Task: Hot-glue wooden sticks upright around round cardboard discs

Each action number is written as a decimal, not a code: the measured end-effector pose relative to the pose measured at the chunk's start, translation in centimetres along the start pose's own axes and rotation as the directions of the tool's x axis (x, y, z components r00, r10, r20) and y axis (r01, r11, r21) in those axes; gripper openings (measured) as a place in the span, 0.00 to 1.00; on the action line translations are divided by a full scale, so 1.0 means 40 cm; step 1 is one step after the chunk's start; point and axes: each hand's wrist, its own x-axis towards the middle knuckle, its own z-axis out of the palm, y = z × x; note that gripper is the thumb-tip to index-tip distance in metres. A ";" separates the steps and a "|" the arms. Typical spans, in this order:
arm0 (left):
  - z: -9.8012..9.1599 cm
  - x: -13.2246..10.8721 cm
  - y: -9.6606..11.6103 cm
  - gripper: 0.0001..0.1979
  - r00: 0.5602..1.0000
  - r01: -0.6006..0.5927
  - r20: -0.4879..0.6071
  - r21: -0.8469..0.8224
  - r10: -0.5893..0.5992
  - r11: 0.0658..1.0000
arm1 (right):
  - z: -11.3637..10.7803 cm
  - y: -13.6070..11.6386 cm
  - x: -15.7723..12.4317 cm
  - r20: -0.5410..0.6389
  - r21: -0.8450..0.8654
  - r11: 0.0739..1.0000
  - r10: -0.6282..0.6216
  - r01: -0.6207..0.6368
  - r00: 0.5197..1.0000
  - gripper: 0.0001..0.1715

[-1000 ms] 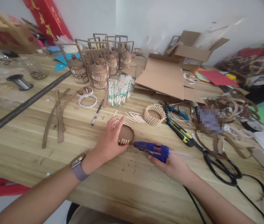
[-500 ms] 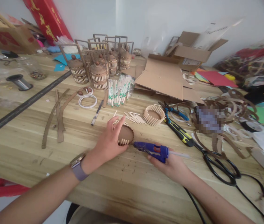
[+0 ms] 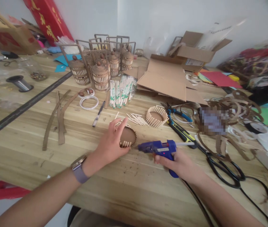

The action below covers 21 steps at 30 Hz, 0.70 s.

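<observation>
My left hand (image 3: 110, 143) is around the near left side of a round brown cardboard base (image 3: 128, 135), thumb against its near rim and fingers along the left. Several short pale sticks (image 3: 125, 144) stand along the base's near edge. In my right hand (image 3: 180, 164) is a blue hot glue gun (image 3: 158, 147), a white glue stick coming out of its back. Its nozzle points left, a little apart from the base's right edge. Loose short sticks (image 3: 137, 119) lie behind the base, next to a ring of sticks on another base (image 3: 157, 116).
Blue-handled pliers (image 3: 180, 115), a yellow and black cutter (image 3: 183, 132) and black scissors (image 3: 226, 171) lie at the right. Stick-walled lanterns (image 3: 100, 77), wrapped stick packs (image 3: 121, 93) and flattened cardboard (image 3: 163, 78) stand behind. Cardboard strips (image 3: 59, 123) lie left. A black cord trails from the glue gun.
My right hand has drawn the glue gun slightly right, away from the base, and turned it so its side and grip show more. My left hand and the base have stayed put.
</observation>
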 end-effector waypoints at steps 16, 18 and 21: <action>-0.018 0.004 -0.011 0.55 1.000 -0.003 0.029 -0.062 0.005 0.998 | -0.059 -0.044 -0.005 0.002 -0.682 0.730 0.069 -0.049 0.998 0.25; -0.020 0.006 -0.008 0.54 0.999 -0.004 0.033 -0.062 0.006 0.998 | -0.062 -0.059 0.024 -0.041 -0.735 0.678 -0.018 -0.018 0.999 0.24; -0.021 0.007 -0.007 0.53 0.999 0.010 0.041 -0.061 -0.007 0.998 | -0.041 -0.079 0.103 -0.019 -0.764 0.628 -0.249 0.147 0.968 0.17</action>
